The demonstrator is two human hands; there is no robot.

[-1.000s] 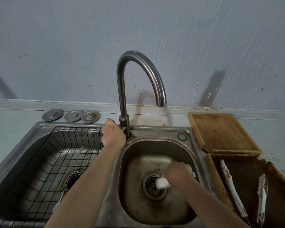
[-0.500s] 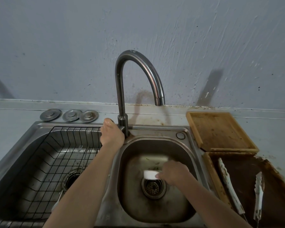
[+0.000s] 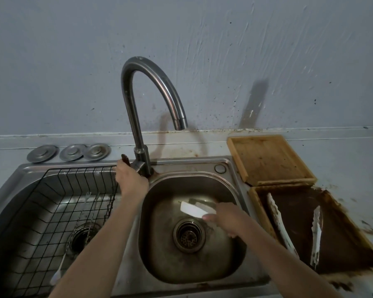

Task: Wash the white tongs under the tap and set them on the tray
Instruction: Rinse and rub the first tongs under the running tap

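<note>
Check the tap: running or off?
Off, as far as visible: no stream falls from the tap spout. The left hand grips its handle.

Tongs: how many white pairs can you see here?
3. One pair of white tongs is gripped by the right hand over the small sink basin. Two more lie in the dark wooden tray: one at its left, one at mid-tray.
</note>
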